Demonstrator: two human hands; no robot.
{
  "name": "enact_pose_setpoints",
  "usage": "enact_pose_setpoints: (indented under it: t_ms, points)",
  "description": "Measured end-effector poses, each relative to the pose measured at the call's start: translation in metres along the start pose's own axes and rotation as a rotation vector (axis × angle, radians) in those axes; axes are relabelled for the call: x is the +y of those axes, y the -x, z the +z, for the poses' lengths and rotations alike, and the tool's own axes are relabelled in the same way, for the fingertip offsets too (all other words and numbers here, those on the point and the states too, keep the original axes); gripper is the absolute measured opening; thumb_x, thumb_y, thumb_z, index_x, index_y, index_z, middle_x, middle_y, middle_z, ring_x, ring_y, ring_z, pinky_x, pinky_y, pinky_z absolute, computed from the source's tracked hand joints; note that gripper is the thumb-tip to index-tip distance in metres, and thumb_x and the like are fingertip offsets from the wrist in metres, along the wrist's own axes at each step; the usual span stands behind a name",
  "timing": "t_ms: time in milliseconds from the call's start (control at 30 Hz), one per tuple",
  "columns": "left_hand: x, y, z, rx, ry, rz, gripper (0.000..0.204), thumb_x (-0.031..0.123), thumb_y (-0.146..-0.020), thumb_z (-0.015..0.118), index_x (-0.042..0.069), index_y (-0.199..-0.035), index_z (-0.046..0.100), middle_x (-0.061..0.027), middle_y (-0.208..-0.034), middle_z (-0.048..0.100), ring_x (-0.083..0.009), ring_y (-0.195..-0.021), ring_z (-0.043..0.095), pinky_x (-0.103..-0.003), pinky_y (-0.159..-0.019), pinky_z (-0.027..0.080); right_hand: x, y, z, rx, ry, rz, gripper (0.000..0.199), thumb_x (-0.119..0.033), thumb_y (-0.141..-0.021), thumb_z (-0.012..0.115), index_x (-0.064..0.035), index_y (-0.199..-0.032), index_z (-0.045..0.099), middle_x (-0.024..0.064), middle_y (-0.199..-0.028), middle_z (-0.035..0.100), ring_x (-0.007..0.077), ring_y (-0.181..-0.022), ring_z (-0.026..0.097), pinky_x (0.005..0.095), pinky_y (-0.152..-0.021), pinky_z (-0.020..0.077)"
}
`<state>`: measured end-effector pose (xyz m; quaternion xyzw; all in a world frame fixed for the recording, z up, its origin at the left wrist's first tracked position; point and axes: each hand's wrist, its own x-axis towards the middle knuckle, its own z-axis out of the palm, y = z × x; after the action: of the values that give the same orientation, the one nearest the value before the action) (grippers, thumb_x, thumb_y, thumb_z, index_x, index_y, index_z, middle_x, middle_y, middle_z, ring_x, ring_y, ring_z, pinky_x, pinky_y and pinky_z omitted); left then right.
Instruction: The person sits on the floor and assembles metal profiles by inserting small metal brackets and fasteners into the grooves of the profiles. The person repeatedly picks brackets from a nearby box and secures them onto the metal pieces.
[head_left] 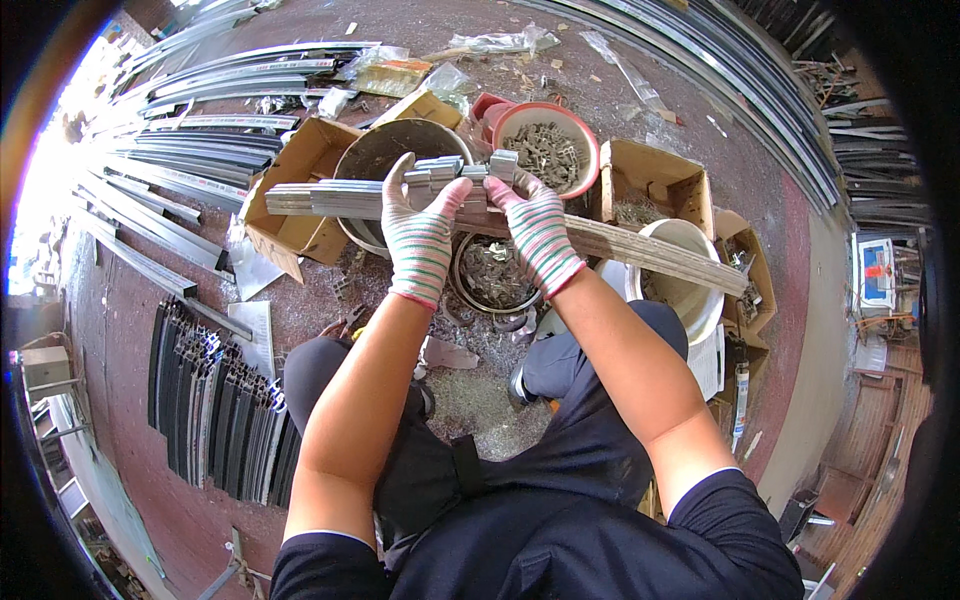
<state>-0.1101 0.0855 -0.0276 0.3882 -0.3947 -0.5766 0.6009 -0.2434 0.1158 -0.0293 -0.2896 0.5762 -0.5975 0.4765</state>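
A bundle of long grey metal strips [320, 198] lies level in front of me, running from left to right. My left hand [420, 235], in a striped knit glove, grips the bundle near its middle. My right hand [540, 232], gloved the same way, holds it just to the right. Small metal clips [470, 172] sit on top of the strips between my fingers. Below the hands stands a round tin [492, 275] filled with small metal pieces.
A red-rimmed bowl [548, 150] of metal parts, a dark bucket [385, 150], a white bucket [685, 290] and cardboard boxes [655, 185] ring the front. Long metal profiles [190, 150] lie at left, dark profiles [215, 410] lower left. My knees are below.
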Motion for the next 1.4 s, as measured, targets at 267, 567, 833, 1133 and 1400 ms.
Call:
enact_pose_setpoints:
  t_ms: [267,567,833,1133,1400]
  points:
    - [-0.02,0.006,0.025,-0.077,0.123,-0.127,0.078,-0.009,-0.079,0.079,0.013,-0.147,0.047,-0.0086,-0.126,0.06,-0.0179,-0.107,0.061,-0.031,-0.092,0.053,-0.009,-0.001,-0.026,0.021,-0.099,-0.027,0.023,-0.018,-0.096,0.069,-0.0059,-0.115,0.067,0.0004,-0.099,0.07,0.007,-0.079,0.062,0.0243,-0.07,0.0527]
    - [-0.012,0.008,0.037,-0.147,0.133,-0.265,0.091,-0.013,-0.08,0.076,0.018,-0.155,0.035,-0.0118,-0.132,0.057,-0.0218,-0.111,0.063,-0.036,-0.092,0.059,0.0,-0.018,-0.04,0.042,0.111,-0.103,0.027,-0.027,-0.101,0.063,-0.0048,-0.115,0.068,-0.0019,-0.095,0.068,0.0068,-0.079,0.059,0.0242,-0.071,0.0519]
    - [-0.021,-0.005,0.034,-0.182,0.104,-0.139,0.09,-0.011,-0.079,0.078,0.016,-0.154,0.036,-0.0113,-0.124,0.063,-0.0209,-0.108,0.064,-0.034,-0.089,0.058,-0.02,-0.025,-0.063,-0.063,0.459,-0.046,0.041,-0.025,-0.101,0.063,0.0077,-0.125,0.061,0.0059,-0.092,0.07,0.0089,-0.073,0.062,0.0258,-0.069,0.055]
    - [-0.05,-0.004,0.025,-0.257,-0.127,-0.149,0.085,0.0,-0.084,0.079,0.003,-0.152,0.028,-0.0118,-0.122,0.058,-0.0181,-0.103,0.061,-0.03,-0.089,0.054,-0.013,-0.029,-0.084,-0.133,0.528,0.168,0.044,-0.028,-0.09,0.077,0.0054,-0.117,0.068,0.0076,-0.093,0.073,0.0133,-0.076,0.063,0.0301,-0.069,0.0542]
    - [-0.092,0.008,0.024,-0.223,-0.542,-0.023,0.068,0.003,-0.082,0.075,0.001,-0.137,0.035,-0.0205,-0.119,0.055,-0.0265,-0.108,0.056,-0.037,-0.1,0.046,0.028,-0.045,-0.123,-0.298,0.533,0.251,0.027,-0.019,-0.096,0.068,-0.0028,-0.118,0.068,-0.0002,-0.095,0.07,0.01,-0.078,0.059,0.028,-0.07,0.0509]
